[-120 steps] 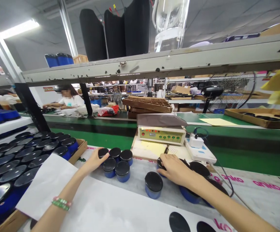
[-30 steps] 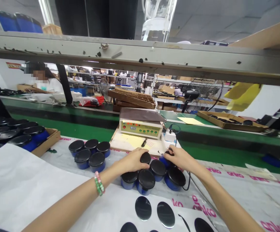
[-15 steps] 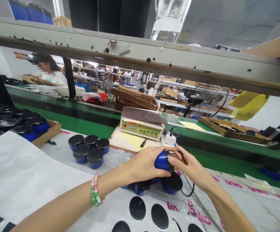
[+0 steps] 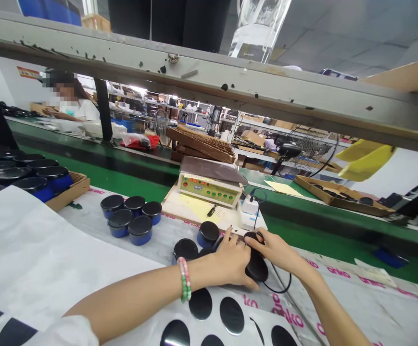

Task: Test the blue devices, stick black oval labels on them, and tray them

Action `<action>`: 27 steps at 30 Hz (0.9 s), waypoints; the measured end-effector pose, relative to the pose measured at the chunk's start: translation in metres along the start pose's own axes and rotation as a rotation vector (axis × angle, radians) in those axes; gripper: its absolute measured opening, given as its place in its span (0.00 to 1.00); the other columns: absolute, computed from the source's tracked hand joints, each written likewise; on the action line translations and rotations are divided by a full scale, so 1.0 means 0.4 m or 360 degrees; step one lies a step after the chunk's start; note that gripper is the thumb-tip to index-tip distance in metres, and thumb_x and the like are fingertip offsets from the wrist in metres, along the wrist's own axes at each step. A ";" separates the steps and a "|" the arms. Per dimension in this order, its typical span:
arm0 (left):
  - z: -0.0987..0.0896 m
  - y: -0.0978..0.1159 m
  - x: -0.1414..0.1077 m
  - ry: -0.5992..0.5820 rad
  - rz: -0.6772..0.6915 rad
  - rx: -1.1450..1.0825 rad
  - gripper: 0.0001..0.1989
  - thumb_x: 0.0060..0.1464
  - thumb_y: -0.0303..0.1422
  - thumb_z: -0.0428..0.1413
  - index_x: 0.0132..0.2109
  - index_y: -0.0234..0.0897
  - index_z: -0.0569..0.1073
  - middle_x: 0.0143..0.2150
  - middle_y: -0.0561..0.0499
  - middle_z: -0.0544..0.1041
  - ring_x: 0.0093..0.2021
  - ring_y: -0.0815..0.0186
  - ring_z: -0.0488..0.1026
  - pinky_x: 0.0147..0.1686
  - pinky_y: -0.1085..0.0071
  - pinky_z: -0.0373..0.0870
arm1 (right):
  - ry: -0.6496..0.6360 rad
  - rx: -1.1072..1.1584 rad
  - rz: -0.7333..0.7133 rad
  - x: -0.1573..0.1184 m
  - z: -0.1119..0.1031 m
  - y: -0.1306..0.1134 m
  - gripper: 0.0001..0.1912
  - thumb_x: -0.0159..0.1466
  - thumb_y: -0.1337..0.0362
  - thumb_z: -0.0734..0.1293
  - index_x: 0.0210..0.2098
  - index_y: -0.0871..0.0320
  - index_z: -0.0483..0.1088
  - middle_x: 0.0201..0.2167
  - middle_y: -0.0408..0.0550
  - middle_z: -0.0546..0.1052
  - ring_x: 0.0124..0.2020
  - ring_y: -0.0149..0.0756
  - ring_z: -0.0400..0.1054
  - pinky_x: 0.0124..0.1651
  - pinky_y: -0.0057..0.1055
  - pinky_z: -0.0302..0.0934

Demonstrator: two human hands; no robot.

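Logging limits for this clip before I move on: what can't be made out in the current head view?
- Left hand: covers some blue pots with black lids; grip unclear.
- Right hand: fingertips rest on a dark part, its identity hidden.
- Tester box: labels too small.
- Tray of pots: cut off by the left edge.
- Glass jug on the shelf: top cut off.

Tester box (image 4: 209,188) behind hands; five-jar cluster (image 4: 131,220) left; tray of jars (image 4: 31,182) far left; discs (image 4: 216,317) in front.
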State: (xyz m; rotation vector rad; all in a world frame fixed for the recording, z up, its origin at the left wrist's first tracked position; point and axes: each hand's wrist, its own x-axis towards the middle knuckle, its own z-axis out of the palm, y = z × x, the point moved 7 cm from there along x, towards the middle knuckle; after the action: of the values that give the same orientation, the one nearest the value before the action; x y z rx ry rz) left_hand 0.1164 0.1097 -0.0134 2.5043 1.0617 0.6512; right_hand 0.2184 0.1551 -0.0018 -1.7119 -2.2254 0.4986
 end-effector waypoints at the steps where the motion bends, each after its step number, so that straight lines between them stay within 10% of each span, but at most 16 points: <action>1: 0.005 0.000 0.006 -0.0009 0.0005 -0.0022 0.35 0.32 0.41 0.69 0.48 0.29 0.72 0.49 0.35 0.74 0.56 0.37 0.63 0.59 0.44 0.48 | -0.0023 0.0022 -0.0014 -0.008 0.000 0.005 0.16 0.61 0.49 0.59 0.25 0.53 0.55 0.22 0.41 0.68 0.25 0.36 0.65 0.28 0.30 0.57; 9: -0.106 0.027 -0.059 0.0125 -0.0111 -0.0426 0.31 0.38 0.43 0.65 0.49 0.39 0.65 0.41 0.49 0.75 0.39 0.56 0.74 0.35 0.67 0.72 | 0.0056 0.0133 0.0068 -0.064 -0.038 0.024 0.20 0.64 0.45 0.52 0.29 0.54 0.58 0.29 0.49 0.74 0.32 0.43 0.69 0.37 0.37 0.63; 17: -0.170 0.035 -0.096 0.0360 -0.0114 -0.0486 0.35 0.37 0.34 0.67 0.55 0.45 0.66 0.45 0.51 0.65 0.42 0.61 0.71 0.46 0.67 0.71 | 0.0178 0.0303 -0.0156 -0.161 -0.084 -0.147 0.19 0.63 0.44 0.55 0.33 0.52 0.62 0.25 0.43 0.69 0.28 0.37 0.65 0.31 0.30 0.62; 22: -0.197 0.066 -0.125 0.0423 0.0088 -0.0337 0.44 0.37 0.35 0.68 0.62 0.53 0.60 0.41 0.52 0.63 0.43 0.62 0.69 0.45 0.67 0.72 | 0.0293 0.0679 -0.0162 -0.162 -0.060 -0.151 0.18 0.59 0.43 0.61 0.35 0.52 0.65 0.29 0.45 0.70 0.32 0.40 0.68 0.34 0.31 0.67; 27: -0.226 0.072 -0.171 0.0518 0.0201 -0.0075 0.33 0.43 0.35 0.65 0.57 0.34 0.65 0.53 0.44 0.66 0.51 0.58 0.67 0.55 0.67 0.65 | 0.0237 0.0742 -0.0262 -0.133 -0.029 -0.145 0.21 0.58 0.44 0.62 0.46 0.47 0.65 0.37 0.50 0.72 0.44 0.48 0.69 0.38 0.35 0.70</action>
State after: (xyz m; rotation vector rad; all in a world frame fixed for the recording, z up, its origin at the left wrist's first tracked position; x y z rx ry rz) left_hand 0.0429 0.0521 0.0569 2.4940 0.9821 1.1376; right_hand 0.1863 0.0911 0.0332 -1.2729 -1.9307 0.7518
